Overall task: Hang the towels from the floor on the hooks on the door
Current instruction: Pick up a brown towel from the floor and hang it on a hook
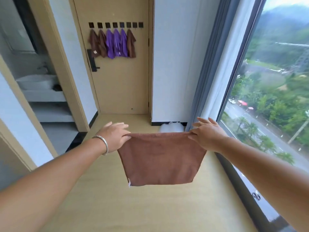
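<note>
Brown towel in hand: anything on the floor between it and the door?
Head view: bare floor runs from the brown towel, pinched by the left hand and right hand, to the door. A white bundle lies off right.

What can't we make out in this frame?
- Head view, floor: the brown towel held up by the left hand and right hand hides the patch behind it.
- White bundle by the wall: top only, rest behind the towel.
- Hooks on the door: too small and blurred to see their shape.
</note>
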### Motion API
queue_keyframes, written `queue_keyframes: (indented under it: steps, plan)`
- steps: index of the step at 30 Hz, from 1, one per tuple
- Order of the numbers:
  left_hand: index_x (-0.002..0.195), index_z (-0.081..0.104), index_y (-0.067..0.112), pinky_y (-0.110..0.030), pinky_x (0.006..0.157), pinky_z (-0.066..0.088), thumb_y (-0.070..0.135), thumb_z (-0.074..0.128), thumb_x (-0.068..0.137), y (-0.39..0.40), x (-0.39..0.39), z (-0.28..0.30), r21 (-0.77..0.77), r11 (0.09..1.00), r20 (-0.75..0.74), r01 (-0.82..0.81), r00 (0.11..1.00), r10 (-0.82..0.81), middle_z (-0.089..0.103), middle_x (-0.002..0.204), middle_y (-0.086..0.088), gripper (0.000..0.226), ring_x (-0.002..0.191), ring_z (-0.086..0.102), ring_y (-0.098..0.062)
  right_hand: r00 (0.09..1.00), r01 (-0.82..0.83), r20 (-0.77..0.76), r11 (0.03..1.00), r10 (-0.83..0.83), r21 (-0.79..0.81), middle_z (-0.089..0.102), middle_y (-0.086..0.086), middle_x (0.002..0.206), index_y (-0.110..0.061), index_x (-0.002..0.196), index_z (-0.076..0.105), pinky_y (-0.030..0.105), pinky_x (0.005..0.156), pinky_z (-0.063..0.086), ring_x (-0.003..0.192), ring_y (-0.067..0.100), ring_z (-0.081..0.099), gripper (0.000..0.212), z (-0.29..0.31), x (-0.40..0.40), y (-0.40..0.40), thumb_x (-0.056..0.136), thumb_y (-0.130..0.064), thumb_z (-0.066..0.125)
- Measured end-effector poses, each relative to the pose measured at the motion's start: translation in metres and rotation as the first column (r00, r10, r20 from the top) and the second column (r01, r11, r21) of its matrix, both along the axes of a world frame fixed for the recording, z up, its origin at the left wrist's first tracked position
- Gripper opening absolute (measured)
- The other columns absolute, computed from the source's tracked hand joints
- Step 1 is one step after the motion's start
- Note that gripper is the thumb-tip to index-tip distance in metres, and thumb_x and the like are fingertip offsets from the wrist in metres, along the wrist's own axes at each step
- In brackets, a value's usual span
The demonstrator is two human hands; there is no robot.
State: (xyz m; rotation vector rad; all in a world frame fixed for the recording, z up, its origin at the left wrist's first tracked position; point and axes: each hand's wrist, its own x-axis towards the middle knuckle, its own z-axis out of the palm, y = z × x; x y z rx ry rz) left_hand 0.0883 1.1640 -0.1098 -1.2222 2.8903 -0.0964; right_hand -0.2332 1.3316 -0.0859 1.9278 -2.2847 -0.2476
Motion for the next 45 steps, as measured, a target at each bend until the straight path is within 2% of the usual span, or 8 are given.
queue_keyframes:
  steps: [12, 15, 18, 22, 26, 32, 37, 45]
  plan:
    - [0.124, 0.06, 0.033, -0.046, 0.116, 0.016, 0.044, 0.029, 0.101, 0.007, 0.003, 0.234, -0.283, 0.954, -0.069, -0.103, 0.994, 0.087, 0.042, 0.146, 0.01, 0.04, 0.14, 0.028, -0.012, 0.997, 0.031, 0.079, 0.926, -0.002, -0.375, 0.043, -0.013, 0.145, -0.039, 0.116, 0.066, 0.045, 0.119, 0.004, 0.146, 0.013, 0.011, 0.036, 0.194, 0.01, 0.004, 0.097, -0.054, 0.04]
    - [0.099, 0.062, 0.031, -0.047, 0.112, 0.023, 0.042, 0.028, 0.101, 0.013, 0.009, 0.271, -0.358, 0.926, -0.113, -0.121, 0.99, 0.085, 0.056, 0.109, 0.014, 0.036, 0.127, 0.043, -0.013, 1.0, -0.009, 0.012, 0.883, 0.016, -0.469, 0.042, -0.013, 0.146, -0.038, 0.124, 0.06, 0.045, 0.119, 0.004, 0.147, 0.015, 0.011, 0.037, 0.223, 0.016, 0.004, 0.1, -0.05, 0.034]
    - [0.089, 0.055, 0.037, -0.052, 0.112, 0.02, 0.042, 0.026, 0.101, 0.017, 0.013, 0.299, -0.42, 0.895, -0.158, -0.149, 0.983, 0.089, 0.044, 0.085, 0.018, 0.031, 0.119, 0.046, -0.01, 1.0, -0.025, -0.025, 0.814, 0.013, -0.58, 0.037, -0.009, 0.15, -0.038, 0.133, 0.051, 0.047, 0.118, 0.003, 0.148, 0.016, 0.008, 0.037, 0.244, 0.022, 0.004, 0.103, -0.042, 0.028]
    - [0.111, 0.06, 0.041, -0.057, 0.114, 0.007, 0.043, 0.019, 0.101, 0.019, 0.021, 0.314, -0.503, 0.847, -0.17, -0.174, 0.98, 0.101, 0.05, 0.101, 0.02, 0.042, 0.13, 0.037, -0.01, 0.998, -0.006, -0.047, 0.764, -0.031, -0.645, 0.028, -0.003, 0.156, -0.037, 0.14, 0.043, 0.051, 0.119, 0.001, 0.149, 0.02, 0.002, 0.04, 0.261, 0.033, 0.0, 0.104, -0.039, 0.025]
    - [0.117, 0.057, 0.044, -0.059, 0.114, 0.008, 0.045, 0.018, 0.101, 0.016, 0.032, 0.316, -0.536, 0.823, -0.175, -0.188, 0.978, 0.11, 0.051, 0.108, 0.02, 0.043, 0.129, 0.038, -0.011, 0.997, -0.006, -0.064, 0.749, -0.049, -0.663, 0.027, 0.0, 0.156, -0.036, 0.139, 0.043, 0.053, 0.118, 0.0, 0.149, 0.022, 0.001, 0.041, 0.27, 0.043, -0.007, 0.104, -0.039, 0.023]
    - [0.12, 0.058, 0.042, -0.06, 0.114, 0.008, 0.045, 0.021, 0.101, -0.005, 0.046, 0.308, -0.533, 0.822, -0.201, -0.203, 0.973, 0.11, 0.052, 0.117, 0.022, 0.042, 0.131, 0.035, -0.007, 0.994, -0.03, -0.096, 0.748, -0.045, -0.663, 0.023, 0.001, 0.158, -0.037, 0.139, 0.045, 0.053, 0.119, 0.001, 0.149, 0.023, -0.001, 0.041, 0.267, 0.053, -0.026, 0.104, -0.041, 0.023]
    - [0.111, 0.061, 0.041, -0.06, 0.113, 0.011, 0.045, 0.022, 0.1, -0.035, 0.055, 0.298, -0.544, 0.814, -0.185, -0.203, 0.975, 0.12, 0.052, 0.103, 0.021, 0.041, 0.117, 0.041, -0.003, 0.993, -0.015, -0.097, 0.758, -0.064, -0.652, 0.021, 0.002, 0.159, -0.038, 0.14, 0.044, 0.055, 0.119, 0.001, 0.149, 0.025, -0.002, 0.041, 0.259, 0.061, -0.054, 0.103, -0.042, 0.025]
    - [0.12, 0.059, 0.042, -0.059, 0.113, 0.006, 0.045, 0.022, 0.1, -0.105, 0.054, 0.286, -0.538, 0.821, -0.17, -0.19, 0.979, 0.115, 0.053, 0.123, 0.022, 0.042, 0.129, 0.037, -0.005, 0.989, -0.006, -0.119, 0.783, -0.087, -0.622, 0.026, 0.002, 0.156, -0.039, 0.137, 0.047, 0.055, 0.118, 0.003, 0.149, 0.025, 0.001, 0.04, 0.25, 0.055, -0.12, 0.103, -0.043, 0.026]
